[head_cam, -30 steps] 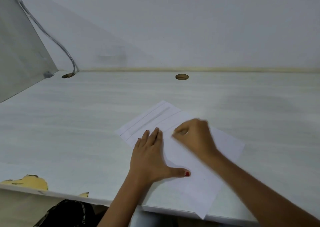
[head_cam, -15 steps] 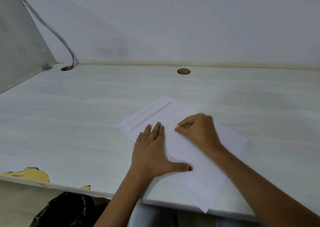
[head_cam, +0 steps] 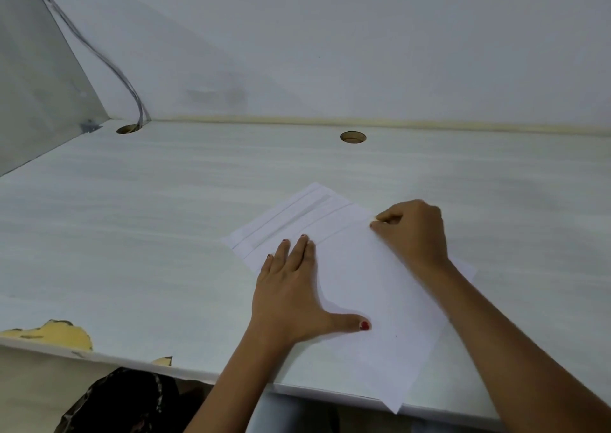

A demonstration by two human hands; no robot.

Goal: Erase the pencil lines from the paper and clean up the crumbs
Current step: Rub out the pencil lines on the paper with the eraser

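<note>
At the far left a grey side panel [head_cam: 39, 85] is cut off by the frame; a cable [head_cam: 109, 65] runs down along it and drops into a round hole [head_cam: 127, 129] in the table [head_cam: 132, 234], its lower end hidden below; on the near left edge the table's surface is chipped, baring a yellow patch [head_cam: 62, 333]; beneath that edge lies some dark patterned fabric [head_cam: 125, 403], too dim and cropped to identify; the left hand [head_cam: 291, 297] lies flat on the paper [head_cam: 380, 300], grip released, fingers straight and close together, thumb spread wide to the right, and it covers part of the sheet's left edge; the paper lies askew on the near middle of the table, its nearest corner jutting past the front edge; faint pencil lines [head_cam: 287, 221] run across its far corner, pale and hard to count; any crumbs are too small to make out; a second round hole [head_cam: 353, 137] sits farther back, near the wall [head_cam: 330, 52]; the right hand [head_cam: 413, 230] rests on the sheet's far right part, grip clenched, fingertips and thumb drawn together against the paper; whether it holds anything cannot be told, since the curled fingers hide it; its forearm crosses the sheet's right edge and leaves the frame at the lower right
</note>
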